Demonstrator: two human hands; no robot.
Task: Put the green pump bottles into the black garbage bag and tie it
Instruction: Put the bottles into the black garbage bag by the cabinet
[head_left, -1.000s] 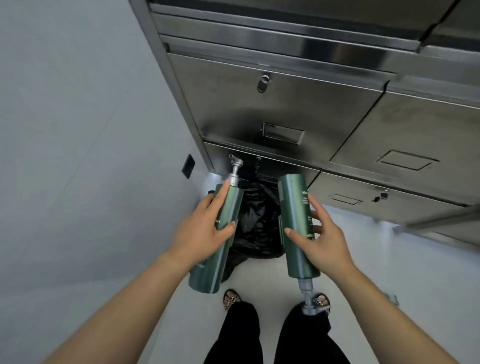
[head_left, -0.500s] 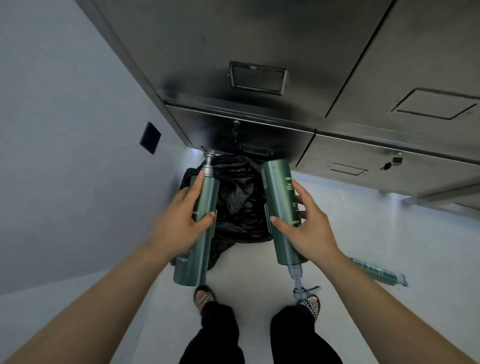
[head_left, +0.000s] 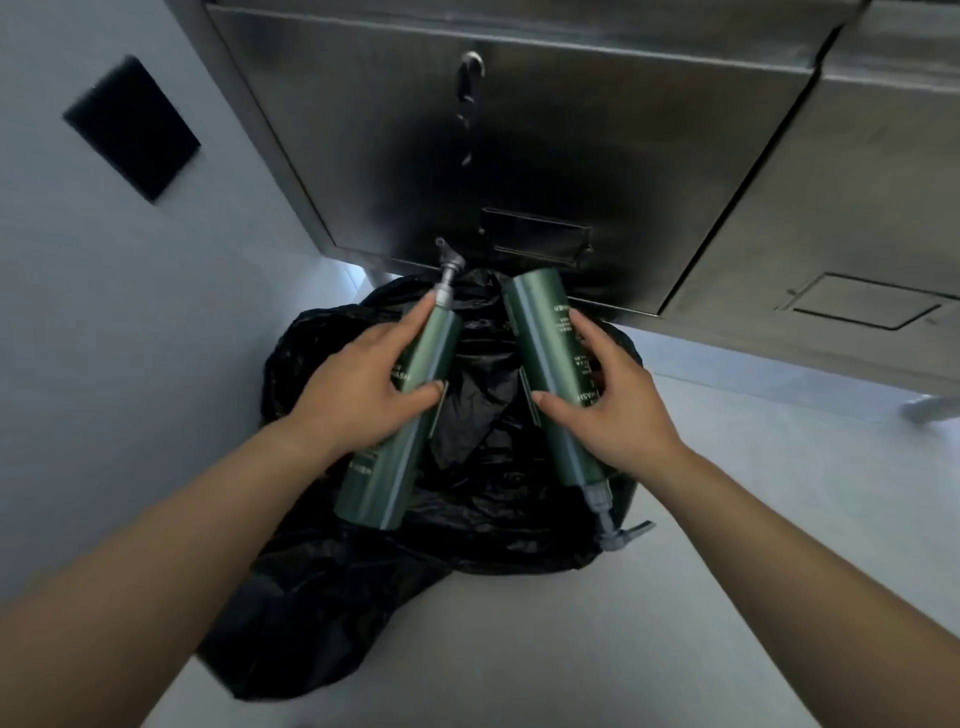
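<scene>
From the head camera, looking down: my left hand (head_left: 363, 384) grips one green pump bottle (head_left: 397, 467) around its middle, fingers curled over the front and thumb tucked under its right side. Its pump head (head_left: 448, 262) points away from me, toward the steel cabinet (head_left: 571, 156). My right hand (head_left: 608, 410) holds the second green bottle (head_left: 543, 358) the same way, thumb on its left side and fingers wrapped round the right. This one is turned over, so its grey pump (head_left: 615, 532) points back toward me.

Both bottles are tilted and held just apart, above the black garbage bag (head_left: 467, 525). The bag lies crumpled and spread on the pale floor (head_left: 545, 654) at the foot of the cabinet; I cannot tell where its mouth is. A dark rectangular plate (head_left: 132, 127) sits on the wall (head_left: 104, 338) to my left.
</scene>
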